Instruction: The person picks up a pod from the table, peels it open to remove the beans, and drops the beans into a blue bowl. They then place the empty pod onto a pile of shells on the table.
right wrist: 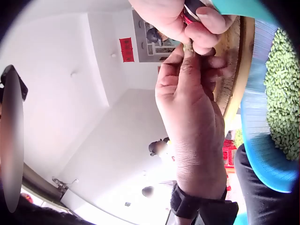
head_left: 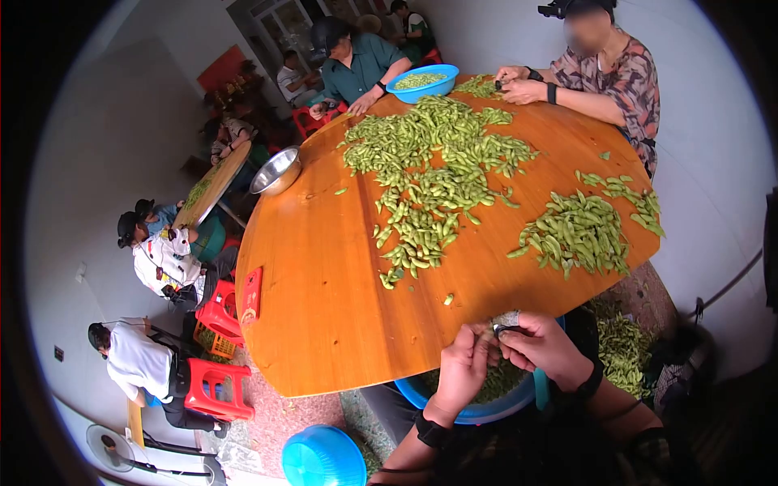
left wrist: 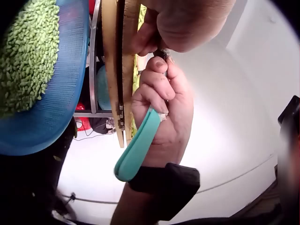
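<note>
My head cam: high, looking down across table [head_left: 324, 308]. My wrist cams: close, low, facing up at hands; both share blue basin [left wrist: 61, 93], table edge.

teal-handled tool [left wrist: 136, 150] in right hand [left wrist: 164, 112]

Round wooden table [head_left: 324, 267] carries a big pod pile [head_left: 429, 178] mid-far, smaller pile [head_left: 577, 233] right. Steel bowl [head_left: 276, 170] far left edge, blue bowl [head_left: 422, 82] far side.

Prob. a communal food-prep workroom: round tables [head_left: 324, 324] heaped w/ edamame pods [head_left: 429, 186], seated shellers.
</note>
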Action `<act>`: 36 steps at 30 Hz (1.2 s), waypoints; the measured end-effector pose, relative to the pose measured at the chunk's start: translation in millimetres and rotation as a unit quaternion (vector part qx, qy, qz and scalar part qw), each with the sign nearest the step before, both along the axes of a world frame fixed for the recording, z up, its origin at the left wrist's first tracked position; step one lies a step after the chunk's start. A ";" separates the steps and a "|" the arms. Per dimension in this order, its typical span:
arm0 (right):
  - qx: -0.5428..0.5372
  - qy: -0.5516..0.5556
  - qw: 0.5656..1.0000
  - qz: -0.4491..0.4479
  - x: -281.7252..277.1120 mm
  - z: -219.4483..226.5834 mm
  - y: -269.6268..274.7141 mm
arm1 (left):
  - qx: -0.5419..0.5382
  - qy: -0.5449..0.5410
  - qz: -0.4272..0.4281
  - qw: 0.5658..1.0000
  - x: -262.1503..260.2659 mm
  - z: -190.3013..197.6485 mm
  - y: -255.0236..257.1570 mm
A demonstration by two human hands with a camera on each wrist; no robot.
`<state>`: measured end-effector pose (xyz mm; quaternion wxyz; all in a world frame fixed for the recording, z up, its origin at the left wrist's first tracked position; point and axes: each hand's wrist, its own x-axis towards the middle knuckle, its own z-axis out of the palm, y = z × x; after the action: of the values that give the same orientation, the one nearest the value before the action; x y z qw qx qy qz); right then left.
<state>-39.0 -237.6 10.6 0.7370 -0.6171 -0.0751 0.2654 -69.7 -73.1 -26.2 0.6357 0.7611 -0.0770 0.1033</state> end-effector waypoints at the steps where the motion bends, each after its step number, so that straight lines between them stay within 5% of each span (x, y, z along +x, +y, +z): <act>1: -0.001 -0.001 1.000 0.001 0.4 2.5 1.3 | -0.112 0.055 -0.020 0.992 0.4 -1.1 1.4; 4: 0.007 0.022 1.000 0.008 0.6 7.1 8.1 | -0.221 0.101 -0.038 0.969 6.1 1.1 5.7; 6: -0.074 -0.117 0.990 -0.029 0.1 0.8 16.2 | -0.272 0.121 -0.045 0.954 8.4 4.9 6.4; 9: -0.104 -0.145 0.984 -0.027 -3.0 4.2 20.9 | -0.206 0.097 -0.034 0.973 3.3 9.9 4.3; 12: -0.089 -0.140 0.986 -0.023 -7.9 3.9 26.1 | 0.053 -0.020 0.054 0.997 2.1 12.7 8.6; 14: -0.111 -0.226 0.967 -0.040 -7.2 -4.4 29.1 | 0.072 0.006 0.070 0.995 -1.7 15.0 6.9; 19: -0.123 -0.222 0.966 -0.048 -4.3 -5.1 27.6 | 0.130 0.047 0.102 0.985 -8.4 18.3 10.6; 21: -0.114 -0.192 0.968 -0.113 0.2 8.6 20.0 | 0.204 -0.063 0.074 0.974 -19.9 7.9 15.4; 23: -0.107 -0.176 0.963 -0.173 26.1 5.1 -3.9 | 0.207 -0.036 0.039 0.977 -35.5 9.3 24.8; 25: -0.203 -0.221 0.937 -0.176 56.2 -0.5 -34.3 | 0.320 0.054 -0.067 0.943 -49.6 21.6 31.3; 27: -0.206 -0.207 0.935 -0.203 71.1 -7.3 -48.4 | 0.368 0.046 -0.070 0.926 -47.6 20.8 35.8; 32: -0.182 -0.160 0.953 -0.184 80.3 -19.4 -53.5 | 0.348 -0.005 0.160 0.924 13.2 53.7 27.0; 36: -0.166 -0.129 0.961 -0.180 78.4 -13.7 -54.8 | 0.403 -0.132 0.181 0.888 62.2 20.8 39.4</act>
<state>39.4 -292.4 -3.1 0.6438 -0.7631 -0.0123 0.0552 -7.6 -33.7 -5.4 0.2288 0.9319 -0.0557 0.2759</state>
